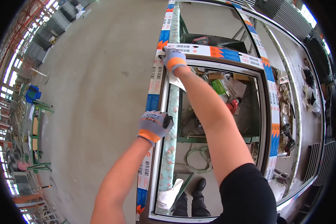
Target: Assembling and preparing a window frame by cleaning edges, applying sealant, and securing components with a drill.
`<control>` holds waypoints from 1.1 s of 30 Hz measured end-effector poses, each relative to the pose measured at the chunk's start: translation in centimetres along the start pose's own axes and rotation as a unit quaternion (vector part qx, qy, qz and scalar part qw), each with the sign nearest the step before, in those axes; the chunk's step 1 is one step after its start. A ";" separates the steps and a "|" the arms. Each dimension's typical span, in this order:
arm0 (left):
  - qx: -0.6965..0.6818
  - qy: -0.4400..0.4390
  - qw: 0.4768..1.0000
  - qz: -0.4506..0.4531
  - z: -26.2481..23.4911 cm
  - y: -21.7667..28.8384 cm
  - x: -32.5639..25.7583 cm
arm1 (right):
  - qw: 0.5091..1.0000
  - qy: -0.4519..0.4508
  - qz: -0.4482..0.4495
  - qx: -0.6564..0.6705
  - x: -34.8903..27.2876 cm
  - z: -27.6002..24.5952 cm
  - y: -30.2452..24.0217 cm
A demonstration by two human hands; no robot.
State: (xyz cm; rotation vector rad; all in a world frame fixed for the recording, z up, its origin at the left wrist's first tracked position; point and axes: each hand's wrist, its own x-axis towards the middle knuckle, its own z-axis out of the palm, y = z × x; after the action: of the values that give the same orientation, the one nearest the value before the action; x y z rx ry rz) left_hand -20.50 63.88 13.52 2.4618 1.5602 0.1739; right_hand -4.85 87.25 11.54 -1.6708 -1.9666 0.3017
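Note:
A large window frame (pixel 153 87) lies across supports, its brown and silver profiles covered with white, blue and orange protective film. My left hand (pixel 155 124), in a grey glove with an orange cuff, is closed over the frame's left rail. Farther up, my right hand (pixel 174 59) wears a matching glove and reaches the corner where the crossbar (pixel 198 49) meets that rail. Its fingers are curled there, and what lies under them is hidden. Just below its wrist, a white flat piece (pixel 176 81) hangs at the inner edge.
Through the frame show a dark tray (pixel 235 127) with a red power tool (pixel 233 105) and a green item (pixel 218 87), a coiled hose (pixel 198 158) and a padded support bar (pixel 169 145). At right, a drill (pixel 287 138) lies among scraps. A green stand (pixel 37 134) is far left.

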 end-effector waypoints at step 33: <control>0.027 0.042 0.999 0.010 0.1 -0.9 -0.5 | 0.923 -0.216 -0.087 -0.308 -3.6 -1.5 -3.0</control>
State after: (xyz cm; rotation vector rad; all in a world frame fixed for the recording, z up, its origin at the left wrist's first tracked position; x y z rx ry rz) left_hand -21.47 63.80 13.20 2.5446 1.5938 0.2446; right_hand -6.23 82.90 13.38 -1.8893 -2.7333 -0.0371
